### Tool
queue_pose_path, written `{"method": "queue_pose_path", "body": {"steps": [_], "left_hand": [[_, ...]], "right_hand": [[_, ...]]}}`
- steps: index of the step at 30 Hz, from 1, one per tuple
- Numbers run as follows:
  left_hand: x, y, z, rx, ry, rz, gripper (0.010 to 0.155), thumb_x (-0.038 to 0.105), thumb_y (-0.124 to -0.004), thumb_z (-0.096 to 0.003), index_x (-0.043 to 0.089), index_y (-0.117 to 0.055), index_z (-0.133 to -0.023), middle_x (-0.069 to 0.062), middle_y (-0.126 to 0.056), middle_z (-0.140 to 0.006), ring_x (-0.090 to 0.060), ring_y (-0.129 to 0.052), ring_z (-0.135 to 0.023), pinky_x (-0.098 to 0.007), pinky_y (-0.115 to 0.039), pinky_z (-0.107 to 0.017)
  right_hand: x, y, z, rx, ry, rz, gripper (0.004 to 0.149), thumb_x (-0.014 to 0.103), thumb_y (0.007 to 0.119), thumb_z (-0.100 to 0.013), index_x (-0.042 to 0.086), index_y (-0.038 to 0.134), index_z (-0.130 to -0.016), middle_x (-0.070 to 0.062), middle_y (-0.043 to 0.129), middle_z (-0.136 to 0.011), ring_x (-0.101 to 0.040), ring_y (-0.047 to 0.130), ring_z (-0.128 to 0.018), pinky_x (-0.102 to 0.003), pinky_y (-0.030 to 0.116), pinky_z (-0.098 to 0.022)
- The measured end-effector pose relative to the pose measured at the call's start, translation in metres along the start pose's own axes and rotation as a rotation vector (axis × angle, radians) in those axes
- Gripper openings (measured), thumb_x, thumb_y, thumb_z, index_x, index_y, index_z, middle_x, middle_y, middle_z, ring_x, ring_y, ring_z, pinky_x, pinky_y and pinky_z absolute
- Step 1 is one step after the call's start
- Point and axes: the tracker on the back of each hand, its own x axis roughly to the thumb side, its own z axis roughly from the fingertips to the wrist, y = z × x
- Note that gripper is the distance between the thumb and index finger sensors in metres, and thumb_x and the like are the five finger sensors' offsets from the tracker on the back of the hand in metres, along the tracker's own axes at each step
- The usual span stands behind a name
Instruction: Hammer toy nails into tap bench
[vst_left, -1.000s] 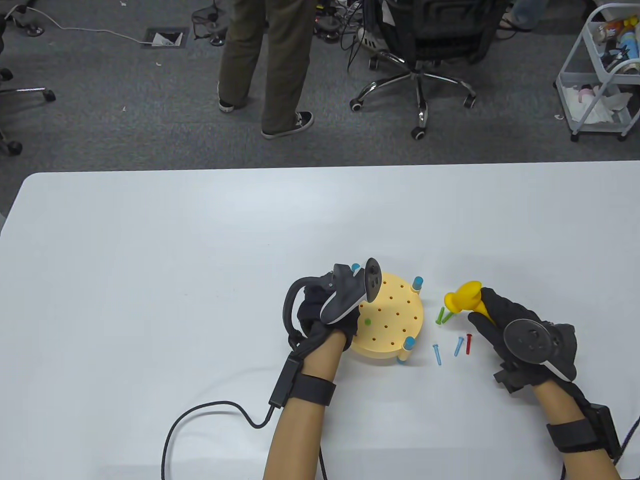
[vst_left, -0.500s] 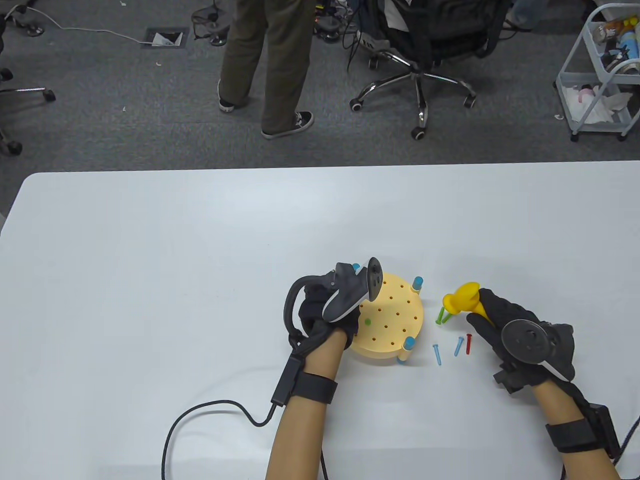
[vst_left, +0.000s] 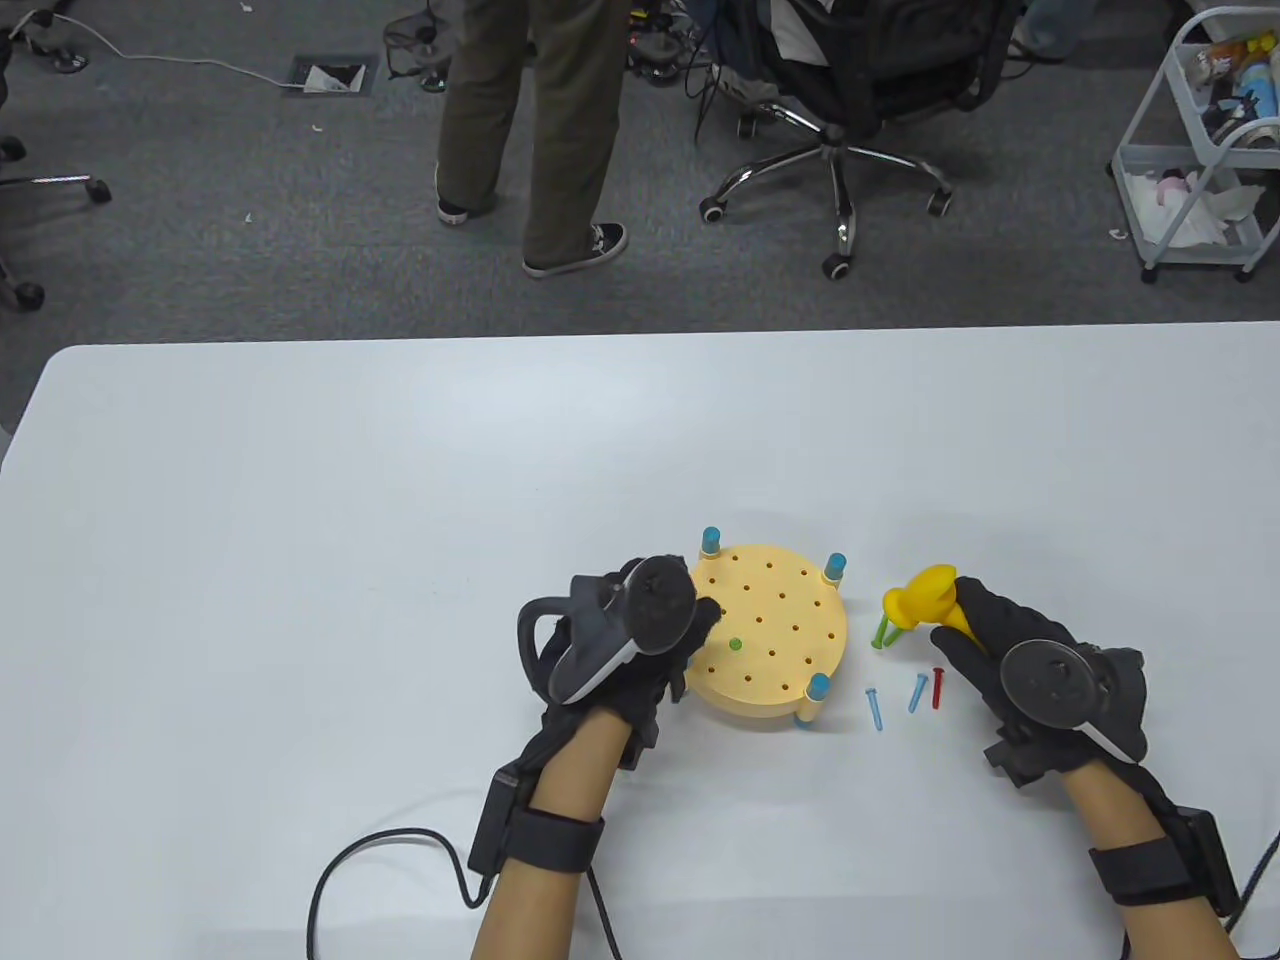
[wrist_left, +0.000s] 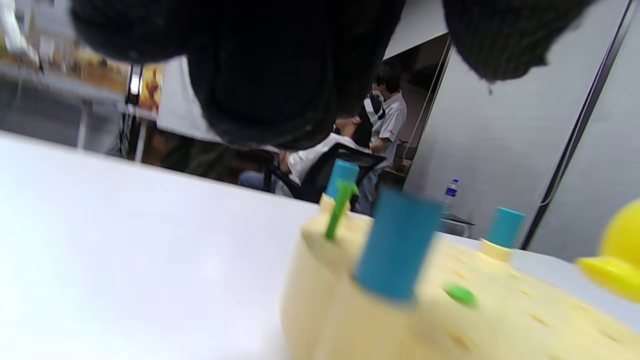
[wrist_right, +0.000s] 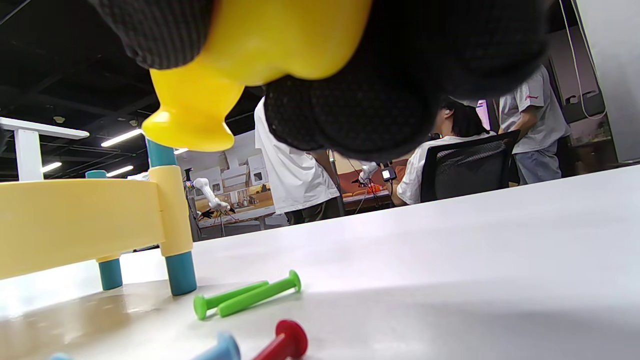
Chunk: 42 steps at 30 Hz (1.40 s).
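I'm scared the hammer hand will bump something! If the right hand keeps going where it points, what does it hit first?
Probably the loose green nails just ahead of the right hand and its yellow hammer; the tap bench lies farther on. Height is unclear.

Table view: high above, tilted down over the white table (vst_left: 300, 520), with the round yellow tap bench (vst_left: 775, 635) low and right of centre and office floor beyond. Left wrist view: low at table height, tilted, very near the tap bench (wrist_left: 400, 320) on its left side, facing across its top toward seated people beyond. Right wrist view: nearly at the tabletop, right of the tap bench (wrist_right: 75, 220), facing its side and legs. Shared by all three: the tap bench.
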Motion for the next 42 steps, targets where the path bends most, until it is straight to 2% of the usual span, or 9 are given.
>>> {"method": "queue_pose_path", "body": {"steps": [10,19,24,26,30,31,33,36,42], "left_hand": [[-0.015,-0.045,0.026,0.183,-0.048,0.034,0.064,0.050,-0.086,-0.0332,0.020,-0.075,-0.089,-0.012,-0.092,-0.072,-0.019,-0.094,-0.041,-0.038,-0.081,-0.033],[-0.021,-0.059,0.023,0.159,-0.057,0.073,0.056,0.045,-0.087,-0.0334,0.022,-0.079,-0.084,-0.009,-0.095,-0.065,-0.018,-0.095,-0.036,-0.038,-0.082,-0.031],[-0.022,-0.060,0.025,0.178,-0.061,0.077,0.056,0.045,-0.087,-0.0336,0.021,-0.080,-0.084,-0.010,-0.096,-0.064,-0.019,-0.096,-0.035,-0.038,-0.082,-0.029],[-0.021,-0.060,0.025,0.183,-0.060,0.074,0.056,0.044,-0.087,-0.0336,0.021,-0.080,-0.084,-0.010,-0.096,-0.064,-0.019,-0.096,-0.034,-0.038,-0.082,-0.029],[-0.022,-0.061,0.024,0.183,-0.061,0.072,0.056,0.044,-0.087,-0.0332,0.021,-0.081,-0.083,-0.010,-0.097,-0.063,-0.019,-0.096,-0.034,-0.038,-0.082,-0.028],[-0.021,-0.061,0.024,0.182,-0.061,0.070,0.056,0.044,-0.087,-0.0331,0.021,-0.081,-0.083,-0.010,-0.097,-0.063,-0.019,-0.097,-0.034,-0.038,-0.082,-0.028],[-0.021,-0.061,0.024,0.183,-0.059,0.068,0.056,0.044,-0.088,-0.0330,0.021,-0.081,-0.083,-0.010,-0.097,-0.063,-0.019,-0.097,-0.034,-0.038,-0.082,-0.028],[-0.022,-0.061,0.024,0.187,-0.053,0.070,0.056,0.044,-0.088,-0.0326,0.021,-0.081,-0.083,-0.010,-0.098,-0.063,-0.019,-0.097,-0.034,-0.038,-0.082,-0.028],[-0.023,-0.062,0.024,0.175,-0.060,0.064,0.056,0.044,-0.086,-0.0340,0.021,-0.079,-0.085,-0.010,-0.096,-0.066,-0.019,-0.097,-0.036,-0.038,-0.082,-0.029]], "right_hand": [[0.055,-0.027,-0.010,0.000,-0.146,-0.030,0.064,0.050,0.063,-0.045,0.016,0.062,-0.100,-0.005,0.090,-0.075,-0.024,0.097,-0.050,-0.038,0.082,-0.041],[0.168,-0.023,-0.060,0.299,-0.265,0.130,0.064,0.050,0.066,-0.045,0.017,0.065,-0.100,-0.006,0.091,-0.074,-0.024,0.097,-0.049,-0.038,0.082,-0.041],[0.204,-0.004,-0.074,0.076,-0.256,0.230,0.065,0.049,0.066,-0.044,0.015,0.066,-0.099,-0.006,0.093,-0.070,-0.023,0.098,-0.043,-0.036,0.083,-0.036],[0.210,0.021,-0.076,0.358,-0.296,0.429,0.065,0.048,0.067,-0.044,0.013,0.067,-0.099,-0.006,0.094,-0.068,-0.023,0.098,-0.040,-0.035,0.083,-0.032],[0.217,0.004,-0.073,0.221,-0.281,0.461,0.065,0.050,0.065,-0.045,0.016,0.065,-0.100,-0.004,0.093,-0.068,-0.020,0.098,-0.041,-0.032,0.084,-0.033],[0.216,-0.003,-0.072,0.048,-0.261,0.398,0.065,0.050,0.064,-0.044,0.015,0.066,-0.099,-0.004,0.094,-0.067,-0.020,0.099,-0.039,-0.032,0.085,-0.032],[0.216,0.000,-0.072,0.051,-0.245,0.310,0.065,0.049,0.066,-0.045,0.013,0.067,-0.100,-0.006,0.094,-0.067,-0.022,0.099,-0.038,-0.033,0.084,-0.031],[0.216,0.016,-0.074,0.404,-0.121,0.530,0.067,0.052,0.061,-0.044,0.015,0.061,-0.100,0.000,0.093,-0.069,-0.016,0.101,-0.042,-0.029,0.086,-0.032],[0.194,-0.019,-0.078,0.203,-0.108,0.131,0.066,0.050,0.064,-0.044,0.013,0.067,-0.098,-0.005,0.095,-0.065,-0.021,0.100,-0.038,-0.033,0.085,-0.030]]}}
